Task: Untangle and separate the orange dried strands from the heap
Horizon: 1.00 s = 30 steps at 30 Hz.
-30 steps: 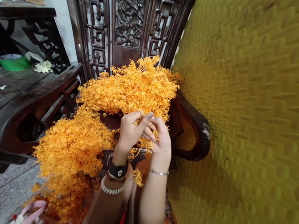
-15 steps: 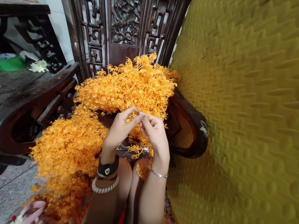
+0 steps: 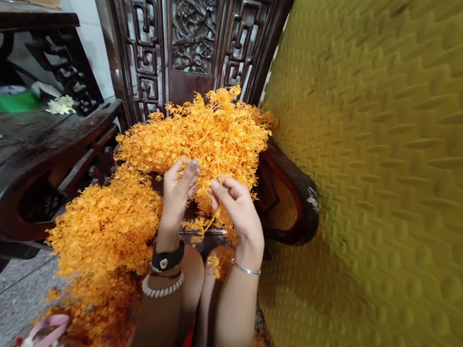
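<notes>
My left hand (image 3: 175, 191) is raised over the chair seat, its thumb pressed to the curled fingers; what it holds, if anything, I cannot make out. A short gap away, my right hand (image 3: 238, 204) pinches an orange plastic-looking sprig between thumb and fingers, and part of it hangs below them. Behind both hands rises a large heap of frilly orange artificial foliage (image 3: 203, 131). A second orange bunch (image 3: 105, 227) spills over the seat's left side towards the floor. A loose orange piece (image 3: 214, 266) lies between my knees.
The heap rests on a dark carved wooden chair, with its armrest (image 3: 298, 195) at right. A yellow embossed sheet (image 3: 387, 179) stands along the right side. On dark furniture at left are a green bowl (image 3: 16, 101) and a pale flower (image 3: 61, 105). A pink-handled bag (image 3: 51, 329) is at lower left.
My hands, with fingertips together before, have separated. The left moved to the left, with its thumb now upright; the right stays near its place with the orange sprig.
</notes>
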### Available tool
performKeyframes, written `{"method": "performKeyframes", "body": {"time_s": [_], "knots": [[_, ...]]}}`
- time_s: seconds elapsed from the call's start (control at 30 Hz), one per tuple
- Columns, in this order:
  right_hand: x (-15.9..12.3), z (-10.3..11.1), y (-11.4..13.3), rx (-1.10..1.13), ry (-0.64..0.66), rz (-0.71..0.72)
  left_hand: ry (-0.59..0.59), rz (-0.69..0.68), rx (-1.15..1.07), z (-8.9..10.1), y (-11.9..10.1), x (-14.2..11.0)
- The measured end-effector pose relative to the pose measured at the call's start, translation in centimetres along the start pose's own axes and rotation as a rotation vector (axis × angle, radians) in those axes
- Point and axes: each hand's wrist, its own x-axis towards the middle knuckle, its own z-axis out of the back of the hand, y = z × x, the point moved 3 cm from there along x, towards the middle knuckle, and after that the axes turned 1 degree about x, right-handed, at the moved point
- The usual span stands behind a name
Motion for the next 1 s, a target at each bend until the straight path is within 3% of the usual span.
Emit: {"method": "performKeyframes", "body": {"time_s": [0.1, 0.2, 0.3, 0.43, 0.63, 0.73, 0.83, 1.0], "knots": [[0.4, 0.2, -0.5, 0.052, -0.137, 0.024, 0.216, 0.008, 0.194, -0.4, -0.1, -0.2], [0.6, 0.3, -0.8, 0.059, -0.186, 0.032, 0.293, -0.018, 0.341, -1.0, -0.2, -0.4], [0.6, 0.3, -0.6, 0.089, -0.157, 0.023, 0.22, -0.013, 0.346, -1.4, 0.1, -0.4], [0.5, -0.3, -0.2, 0.226, -0.064, -0.005, 0.137, 0.037, 0.143, -1.8, 0.4, -0.6], [0.8, -1.5, -0.2, 0.401, -0.201, 0.088, -0.037, 0.186, -0.38, -3.1, 0.5, -0.9], [1.0, -2.1, -0.4, 0.46, -0.225, 0.13, -0.088, 0.187, -0.455, -3.3, 0.4, -0.9], [1.1, -1.5, -0.5, 0.522, -0.276, 0.182, -0.113, 0.159, -0.527, -2.3, 0.1, -0.5], [0.7, 1.9, -0.3, 0.647, -0.54, 0.276, -0.108, 0.1, -0.694, 0.7, -1.4, 0.1]]}}
